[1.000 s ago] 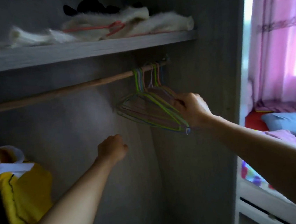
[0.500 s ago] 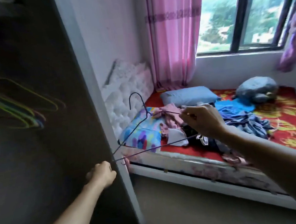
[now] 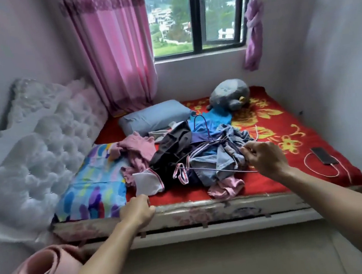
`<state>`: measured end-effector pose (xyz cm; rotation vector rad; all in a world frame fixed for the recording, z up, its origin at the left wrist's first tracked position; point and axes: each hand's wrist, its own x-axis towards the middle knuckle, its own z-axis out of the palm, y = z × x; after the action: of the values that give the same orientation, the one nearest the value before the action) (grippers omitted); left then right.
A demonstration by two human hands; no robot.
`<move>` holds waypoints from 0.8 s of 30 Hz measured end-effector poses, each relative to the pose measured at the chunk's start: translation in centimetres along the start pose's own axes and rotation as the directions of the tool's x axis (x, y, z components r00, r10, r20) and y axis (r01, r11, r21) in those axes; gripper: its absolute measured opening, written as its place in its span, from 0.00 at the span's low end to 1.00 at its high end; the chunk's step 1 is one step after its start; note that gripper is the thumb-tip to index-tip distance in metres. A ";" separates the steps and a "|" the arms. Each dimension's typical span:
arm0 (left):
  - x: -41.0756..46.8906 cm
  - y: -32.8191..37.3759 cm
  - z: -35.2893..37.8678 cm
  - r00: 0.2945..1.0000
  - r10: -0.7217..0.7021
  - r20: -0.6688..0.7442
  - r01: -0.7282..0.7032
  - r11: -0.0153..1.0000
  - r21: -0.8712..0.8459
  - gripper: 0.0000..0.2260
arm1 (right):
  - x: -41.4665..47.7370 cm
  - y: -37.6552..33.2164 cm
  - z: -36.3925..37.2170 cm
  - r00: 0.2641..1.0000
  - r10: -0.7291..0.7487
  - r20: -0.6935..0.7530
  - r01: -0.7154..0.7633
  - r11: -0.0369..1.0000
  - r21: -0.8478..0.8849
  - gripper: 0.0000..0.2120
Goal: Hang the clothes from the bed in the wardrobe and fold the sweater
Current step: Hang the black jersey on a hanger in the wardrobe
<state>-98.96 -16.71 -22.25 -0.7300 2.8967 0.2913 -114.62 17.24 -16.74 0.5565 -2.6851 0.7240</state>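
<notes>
1. Right hand (image 3: 264, 160) pinches a thin hanger (image 3: 208, 147) over the clothes (image 3: 191, 156) heaped on the bed (image 3: 264, 128).
2. Left hand (image 3: 136, 210), curled shut, empty at the mattress edge.
3. Sweater indistinguishable in the tangle.

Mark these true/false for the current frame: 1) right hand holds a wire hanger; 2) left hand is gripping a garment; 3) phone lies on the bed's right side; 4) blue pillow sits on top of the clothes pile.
1) The right hand holds a wire hanger: true.
2) False. The left hand is closed at the bed edge, holding no garment.
3) The phone lies on the bed's right side: true, with a cable attached.
4) False. The blue pillow lies behind the clothes pile, toward the curtain.
</notes>
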 end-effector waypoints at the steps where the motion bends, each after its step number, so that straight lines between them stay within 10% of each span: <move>1: 2.6 1.1 0.2 1.000 0.019 0.012 -0.019 1.000 -0.002 0.07 | 1.2 1.5 0.6 0.999 0.045 -0.001 -0.045 0.999 -0.005 0.11; 15: 28.6 16.3 0.4 0.958 0.251 0.135 -0.252 0.968 -0.014 0.09 | 17.8 14.5 5.5 0.858 0.507 -0.076 -0.494 0.858 0.141 0.11; 24: 40.9 22.7 6.4 0.959 0.119 0.258 -0.128 0.992 0.020 0.07 | 31.6 25.2 20.2 0.744 0.659 0.111 -0.645 0.664 0.378 0.12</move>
<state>-144.95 -14.28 -32.45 -0.4665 2.6963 0.3205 -157.24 17.60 -31.78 -0.4058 -2.6872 1.4693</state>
